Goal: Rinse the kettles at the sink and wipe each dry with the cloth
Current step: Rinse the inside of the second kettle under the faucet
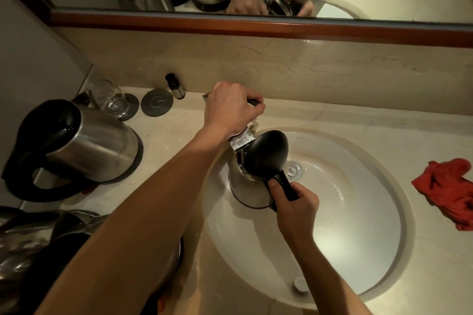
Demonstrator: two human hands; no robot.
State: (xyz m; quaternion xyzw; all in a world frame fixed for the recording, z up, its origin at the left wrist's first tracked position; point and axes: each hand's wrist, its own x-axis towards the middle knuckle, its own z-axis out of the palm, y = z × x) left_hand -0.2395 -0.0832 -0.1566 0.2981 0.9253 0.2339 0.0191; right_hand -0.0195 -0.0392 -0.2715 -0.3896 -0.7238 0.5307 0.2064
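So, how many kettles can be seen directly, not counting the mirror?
3: one kettle in the sink, one upright on the counter at left, one partly cut off at bottom left. Others may be hidden.

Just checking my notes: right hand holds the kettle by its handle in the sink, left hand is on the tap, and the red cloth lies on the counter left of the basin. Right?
Not quite. The head view shows the red cloth on the counter right of the basin, not left. The rest stands: right hand grips the kettle handle, left hand on the tap.

Two bare forearms reach into view, no sleeves, watches or rings visible on the left hand [231, 107] or right hand [297, 206].
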